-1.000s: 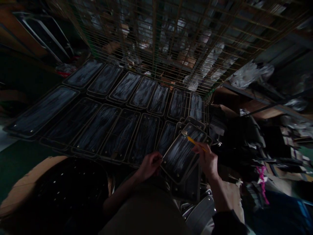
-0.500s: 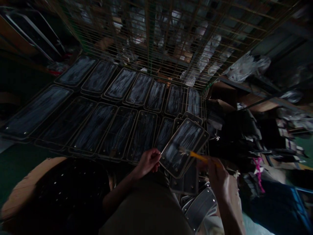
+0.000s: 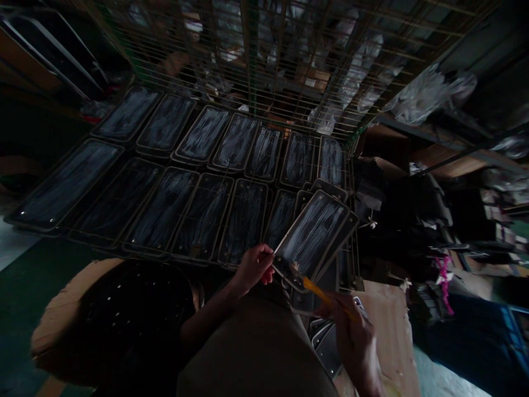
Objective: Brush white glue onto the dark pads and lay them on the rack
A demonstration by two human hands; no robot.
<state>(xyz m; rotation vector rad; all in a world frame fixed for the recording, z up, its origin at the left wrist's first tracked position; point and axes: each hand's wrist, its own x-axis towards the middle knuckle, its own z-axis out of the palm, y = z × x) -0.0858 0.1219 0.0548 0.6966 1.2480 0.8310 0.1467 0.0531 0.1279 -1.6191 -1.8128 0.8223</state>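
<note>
My left hand [image 3: 253, 268] pinches the near left edge of a dark rectangular plate [image 3: 313, 234] streaked with white, holding it tilted over a stack of similar plates [image 3: 320, 300]. My right hand [image 3: 351, 336] grips a small brush with a yellow handle [image 3: 320, 293]. The brush's bristles touch the plate's near end. Two rows of several similar coated plates [image 3: 206, 182] lie flat side by side beyond my hands.
A wire mesh rack [image 3: 268, 60] stands behind the rows of plates. Cluttered shelves with plastic bags [image 3: 421, 94] and dark items fill the right side. A cardboard sheet [image 3: 388, 325] lies under my right arm. Dark fabric [image 3: 132, 320] covers my lap at lower left.
My right hand has drawn the brush from the plate's far end down to its near end. The plate has shifted a little with the left hand still gripping it.
</note>
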